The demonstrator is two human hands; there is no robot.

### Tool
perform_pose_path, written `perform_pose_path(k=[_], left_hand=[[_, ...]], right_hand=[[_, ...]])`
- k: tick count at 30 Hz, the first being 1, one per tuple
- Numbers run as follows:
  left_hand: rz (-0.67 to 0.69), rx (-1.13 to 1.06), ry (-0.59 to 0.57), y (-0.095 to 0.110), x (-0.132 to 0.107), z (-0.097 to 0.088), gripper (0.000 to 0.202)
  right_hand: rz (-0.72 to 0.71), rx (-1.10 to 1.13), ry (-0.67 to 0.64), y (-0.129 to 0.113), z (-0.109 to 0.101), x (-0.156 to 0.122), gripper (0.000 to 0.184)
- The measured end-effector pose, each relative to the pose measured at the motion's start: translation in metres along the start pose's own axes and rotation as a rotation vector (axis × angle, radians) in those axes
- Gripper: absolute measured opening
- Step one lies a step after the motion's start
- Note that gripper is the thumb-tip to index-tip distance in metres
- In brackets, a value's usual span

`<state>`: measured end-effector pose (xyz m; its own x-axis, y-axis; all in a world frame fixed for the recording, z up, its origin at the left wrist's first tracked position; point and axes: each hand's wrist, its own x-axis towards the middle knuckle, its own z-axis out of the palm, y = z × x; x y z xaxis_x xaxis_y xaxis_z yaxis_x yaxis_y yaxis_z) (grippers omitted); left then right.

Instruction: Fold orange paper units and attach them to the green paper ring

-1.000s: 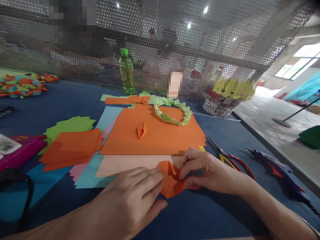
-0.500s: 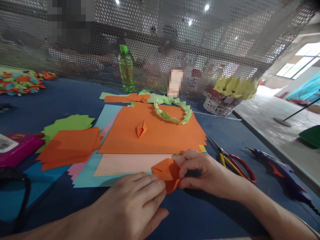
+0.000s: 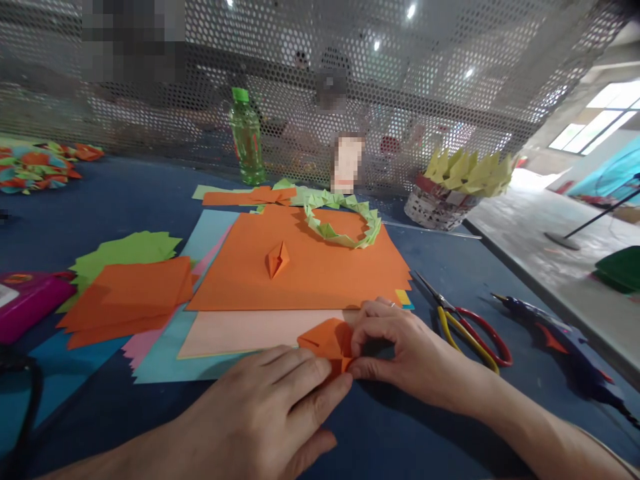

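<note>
In the head view, the folded piece of bright orange paper point(image 3: 325, 335) lies low in the middle of the frame, directly between your two hands and touched by both. Your left hand point(image 3: 280, 393) comes in from the lower left, its fingers laid over the paper's near left part, its thumb spread away below and gripping nothing. Your right hand point(image 3: 387, 340) reaches in from the lower right and pinches the paper's right edge between thumb and fingers. So the paper lies to the right of your left palm and to the left of your right hand; neither is clearly nearer. The part you can see stretches mostly across the frame, from a pointed left tip to the pinched edge; the near part is hidden under your left fingers, so you cannot tell the full long axis. Behind it, the pale peach paper sheet point(image 3: 260, 328) shows below the large orange paper sheets point(image 3: 320, 283), which bear the small diamond-shaped orange paper fold point(image 3: 278, 260), its long axis leaning slightly right of upright, and, farther back, the pale green ring of folded paper point(image 3: 329, 233). At the right of the frame, the metal scissors with red and yellow handles point(image 3: 447, 309) lie on the dark blue table point(image 3: 430, 433), beyond your right wrist.
</note>
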<state>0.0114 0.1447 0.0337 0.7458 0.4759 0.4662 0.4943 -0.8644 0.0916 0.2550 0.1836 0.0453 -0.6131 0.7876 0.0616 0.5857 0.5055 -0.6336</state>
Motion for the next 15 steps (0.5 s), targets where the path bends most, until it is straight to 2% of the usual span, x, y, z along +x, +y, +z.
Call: perform_pose_path(k=[4,15], left_hand=[[-0.042,-0.042,-0.116,0.0005,-0.0012,0.002,0.03],[-0.036,-0.054,-0.061,0.0018,-0.0016,-0.0006,0.031]], right_hand=[[-0.004,0.015,-0.017,-0.0009,-0.0025,-0.0003,0.016],[0.02,0.087,-0.079,-0.004,-0.007,-0.0036,0.009]])
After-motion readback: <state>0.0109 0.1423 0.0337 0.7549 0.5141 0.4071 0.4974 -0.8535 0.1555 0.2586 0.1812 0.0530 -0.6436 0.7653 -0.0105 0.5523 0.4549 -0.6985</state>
